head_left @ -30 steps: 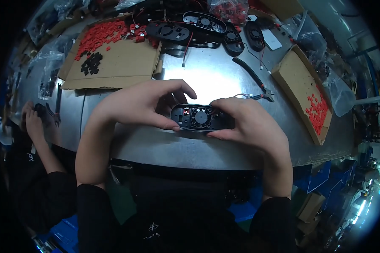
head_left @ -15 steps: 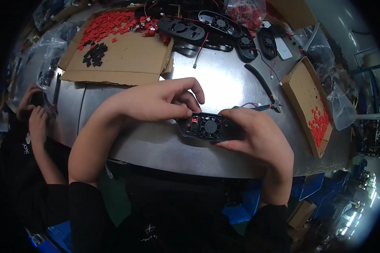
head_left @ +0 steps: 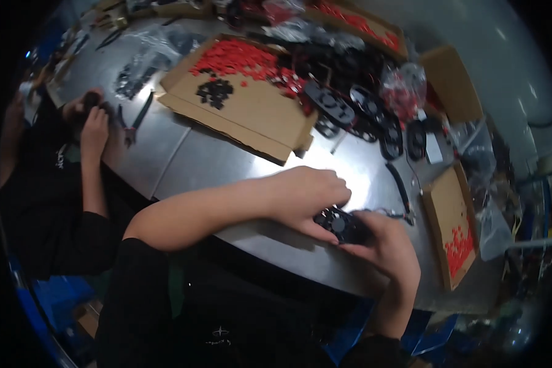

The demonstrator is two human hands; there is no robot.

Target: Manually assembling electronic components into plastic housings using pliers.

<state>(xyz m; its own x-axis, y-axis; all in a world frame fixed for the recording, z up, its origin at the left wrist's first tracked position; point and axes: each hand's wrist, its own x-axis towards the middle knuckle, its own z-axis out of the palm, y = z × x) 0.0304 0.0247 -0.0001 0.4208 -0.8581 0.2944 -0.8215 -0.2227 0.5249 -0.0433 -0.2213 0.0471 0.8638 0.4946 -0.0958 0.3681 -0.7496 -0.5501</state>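
A black oblong housing with a small fan point(head_left: 345, 227) is held low over the metal table, slightly blurred. My right hand point(head_left: 389, 248) is closed round its right end, thumb along the near edge. At the left end, my left hand point(head_left: 310, 199) is closed on it too, its thumb along the near side and its fingers curled over the far side. The fingers partly cover both ends. Just beyond my right hand lie black-handled pliers point(head_left: 400, 191), their jaws close to the knuckles.
A cardboard tray point(head_left: 251, 126) with red and black pieces lies far left. More black housings point(head_left: 331, 103) pile up beyond my hands. On the right stands a narrow box point(head_left: 438, 196) with red pieces. A co-worker's hands point(head_left: 92, 126) hold something dark at left, near other pliers point(head_left: 138, 119).
The view has swung, so the table appears tilted and lower. My left thumb has moved from the housing's far edge to its near side; my right hand keeps its grip.
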